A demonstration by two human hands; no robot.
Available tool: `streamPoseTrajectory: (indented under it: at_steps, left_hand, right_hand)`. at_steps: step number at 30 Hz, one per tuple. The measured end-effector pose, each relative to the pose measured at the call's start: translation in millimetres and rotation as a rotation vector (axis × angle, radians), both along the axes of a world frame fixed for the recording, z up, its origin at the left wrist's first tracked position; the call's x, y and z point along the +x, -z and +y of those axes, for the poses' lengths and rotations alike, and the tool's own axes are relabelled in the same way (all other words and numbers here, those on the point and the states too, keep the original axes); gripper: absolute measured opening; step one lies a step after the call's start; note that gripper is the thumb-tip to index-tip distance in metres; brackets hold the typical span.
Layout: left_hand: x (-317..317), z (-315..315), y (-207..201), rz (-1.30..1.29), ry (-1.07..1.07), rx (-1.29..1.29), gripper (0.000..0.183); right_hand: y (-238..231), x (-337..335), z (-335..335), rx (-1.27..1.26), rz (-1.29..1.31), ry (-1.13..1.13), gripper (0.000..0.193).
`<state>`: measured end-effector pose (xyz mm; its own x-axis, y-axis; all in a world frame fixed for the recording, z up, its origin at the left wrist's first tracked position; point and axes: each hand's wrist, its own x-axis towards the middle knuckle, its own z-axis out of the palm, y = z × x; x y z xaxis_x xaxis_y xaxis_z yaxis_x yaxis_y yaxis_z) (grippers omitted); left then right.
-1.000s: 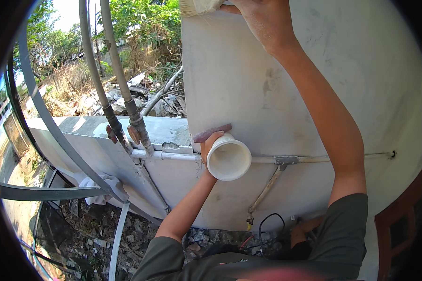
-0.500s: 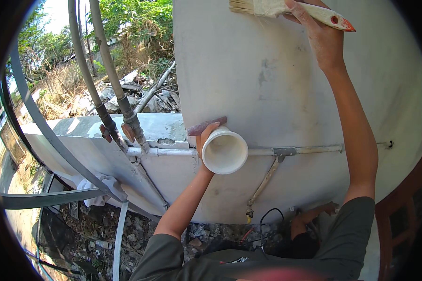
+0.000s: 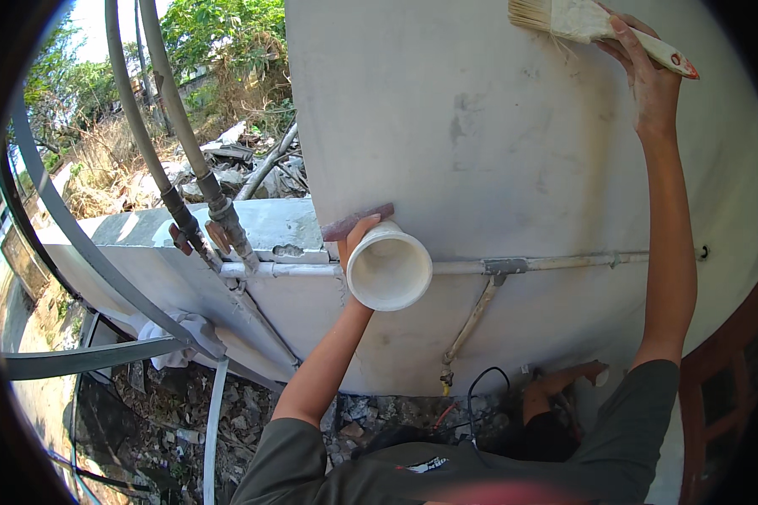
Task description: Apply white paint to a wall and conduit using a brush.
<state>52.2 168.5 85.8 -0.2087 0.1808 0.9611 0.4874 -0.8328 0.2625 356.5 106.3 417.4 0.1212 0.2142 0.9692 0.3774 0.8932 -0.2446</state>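
High on the white wall [image 3: 531,160], a wide paintbrush [image 3: 577,20] with pale bristles and a white, paint-smeared handle tipped red is gripped in my right hand [image 3: 650,77]. Its bristles point left, against or close to the wall; contact cannot be told. Lower and left, my left hand [image 3: 350,246] is closed around a white plastic tub [image 3: 389,295], whose open mouth faces me and shows a whitish inside. A reddish-brown strip [image 3: 358,221] lies along the same hand's fingers, pressed between them and the tub or just behind; its kind is unclear.
A pale pipe [image 3: 556,264] runs across the wall, with a branch down to a yellow-ended fitting [image 3: 446,383]. Two upright pipes [image 3: 177,93] with valves stand left, beside curved grey metal bars [image 3: 93,358]. Rubble [image 3: 185,429] covers the ground; a brown frame [image 3: 724,379] stands right.
My right hand and the paintbrush have moved right and slightly down in view. The tub and my left hand sit slightly further left, as the whole view has shifted a little.
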Motion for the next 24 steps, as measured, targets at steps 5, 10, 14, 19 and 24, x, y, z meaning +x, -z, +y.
streamPoseTrajectory:
  at_steps: [5,10,14,19,24]
  left_hand:
    - [-2.0,-2.9,-5.6,0.039,-0.053,0.041,0.05]
    - [-2.5,0.8,-0.3,0.043,-0.057,0.03,0.048]
    - [0.1,2.6,3.6,0.034,-0.058,0.01,0.048]
    - [-3.6,1.5,-0.7,0.03,-0.085,0.05,0.043]
    - [-3.3,3.1,-5.8,0.047,-0.055,0.089,0.035]
  right_hand:
    - [-1.9,29.9,-5.7,0.013,0.031,0.045,0.028]
    - [-6.0,43.0,-22.3,0.059,0.038,0.137,0.024]
    - [-4.5,46.2,-37.8,0.047,0.1,0.205,0.024]
    - [-6.3,74.7,-38.1,0.045,0.122,0.236,0.024]
    - [-10.8,75.9,-60.8,0.192,0.05,0.532,0.027]
